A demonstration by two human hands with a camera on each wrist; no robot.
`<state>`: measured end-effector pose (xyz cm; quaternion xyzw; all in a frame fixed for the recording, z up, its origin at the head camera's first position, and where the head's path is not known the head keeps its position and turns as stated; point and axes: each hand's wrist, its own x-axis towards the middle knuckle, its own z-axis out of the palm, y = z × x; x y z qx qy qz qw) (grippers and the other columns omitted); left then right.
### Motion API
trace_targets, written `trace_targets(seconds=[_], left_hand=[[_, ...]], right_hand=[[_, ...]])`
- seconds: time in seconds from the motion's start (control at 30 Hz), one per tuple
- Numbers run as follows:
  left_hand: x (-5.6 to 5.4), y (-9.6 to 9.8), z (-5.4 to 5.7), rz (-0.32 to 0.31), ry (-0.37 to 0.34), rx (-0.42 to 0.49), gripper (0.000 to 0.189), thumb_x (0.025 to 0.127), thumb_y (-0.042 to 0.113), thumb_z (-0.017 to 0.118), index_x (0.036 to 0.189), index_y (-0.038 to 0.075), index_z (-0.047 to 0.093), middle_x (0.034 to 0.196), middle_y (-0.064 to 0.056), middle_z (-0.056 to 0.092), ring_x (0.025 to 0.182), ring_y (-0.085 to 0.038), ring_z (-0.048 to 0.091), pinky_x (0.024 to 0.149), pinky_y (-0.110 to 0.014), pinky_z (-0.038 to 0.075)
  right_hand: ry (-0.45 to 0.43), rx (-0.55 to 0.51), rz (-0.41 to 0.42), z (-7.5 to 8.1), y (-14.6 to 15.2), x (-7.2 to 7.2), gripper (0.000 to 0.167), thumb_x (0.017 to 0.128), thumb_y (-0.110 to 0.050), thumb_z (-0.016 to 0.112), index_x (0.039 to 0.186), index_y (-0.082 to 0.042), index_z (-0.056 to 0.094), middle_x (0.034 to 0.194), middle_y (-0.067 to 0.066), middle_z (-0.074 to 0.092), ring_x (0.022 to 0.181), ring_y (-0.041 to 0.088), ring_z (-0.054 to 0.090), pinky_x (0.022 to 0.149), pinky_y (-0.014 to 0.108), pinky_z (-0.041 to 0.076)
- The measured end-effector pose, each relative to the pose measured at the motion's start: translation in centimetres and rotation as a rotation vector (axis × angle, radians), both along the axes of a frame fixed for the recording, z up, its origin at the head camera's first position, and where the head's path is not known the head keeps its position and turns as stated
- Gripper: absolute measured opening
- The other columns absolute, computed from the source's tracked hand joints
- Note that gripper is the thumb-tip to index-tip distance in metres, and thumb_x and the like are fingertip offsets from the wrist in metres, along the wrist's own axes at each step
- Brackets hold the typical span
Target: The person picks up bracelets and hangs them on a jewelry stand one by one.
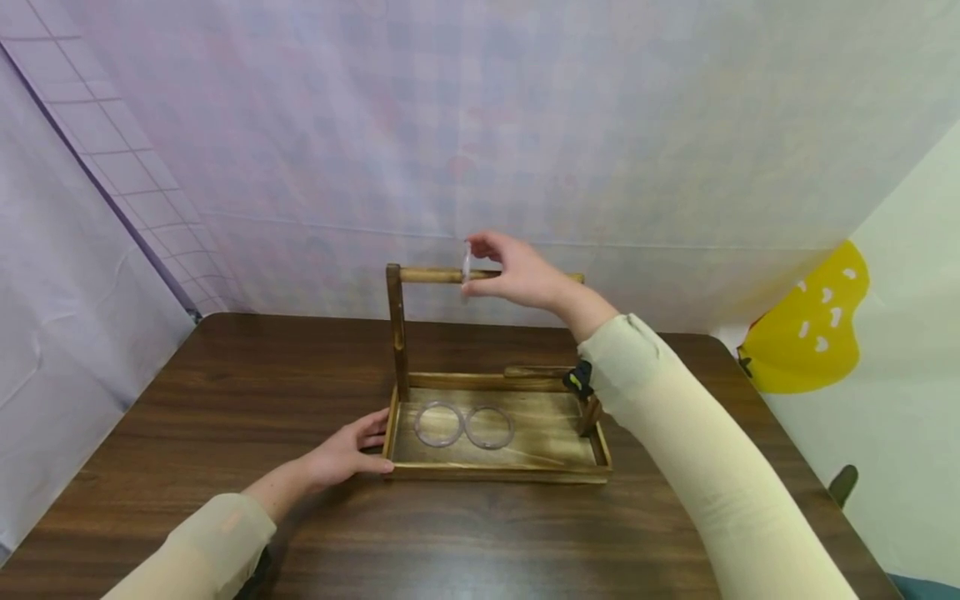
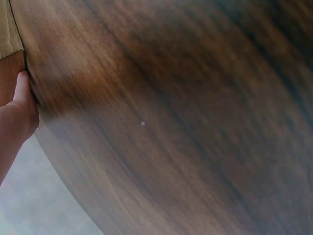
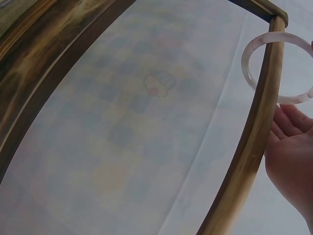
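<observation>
A wooden stand has a low tray and a raised crossbar on an upright. My right hand pinches a pale translucent bangle between thumb and fingertips at the crossbar. Seen from the right wrist, the bar passes through the ring. In the head view that bangle shows edge-on. Two more clear bangles, the left one and the right one, lie side by side in the tray. My left hand touches the tray's left end, fingers extended and thumb at the front corner.
The stand is on a dark wood-grain table. A pale checked cloth hangs behind. My right forearm covers the stand's right side, near a small dark object. A yellow shape with white marks is beyond the right edge.
</observation>
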<state>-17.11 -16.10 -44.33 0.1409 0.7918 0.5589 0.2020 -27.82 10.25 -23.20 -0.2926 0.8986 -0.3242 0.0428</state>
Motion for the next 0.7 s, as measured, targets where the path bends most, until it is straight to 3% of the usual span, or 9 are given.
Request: trace_targets(seconds=[0.43, 0.7], left_hand=[[0.03, 0.26, -0.1, -0.015, -0.002, 0.013, 0.089, 0.081, 0.011, 0.072, 0.145, -0.01, 0.014, 0.142, -0.034, 0.032, 0.128, -0.047, 0.038, 0.102, -0.048, 0.041], [0.19, 0.35, -0.02, -0.026, 0.003, 0.015, 0.089, 0.081, 0.011, 0.071, 0.145, -0.01, 0.013, 0.142, -0.034, 0.031, 0.128, -0.047, 0.038, 0.102, -0.048, 0.042]], right_hand=[[0.063, 0.098, 0.045, -0.48, -0.26, 0.22, 0.075, 0.081, -0.03, 0.071, 0.142, -0.004, 0.035, 0.14, 0.013, 0.043, 0.132, 0.028, 0.038, 0.111, 0.043, 0.031], [0.135, 0.225, 0.059, -0.49, -0.5, 0.26, 0.074, 0.081, -0.031, 0.069, 0.141, -0.003, 0.036, 0.142, 0.014, 0.043, 0.132, 0.029, 0.039, 0.112, 0.043, 0.031]])
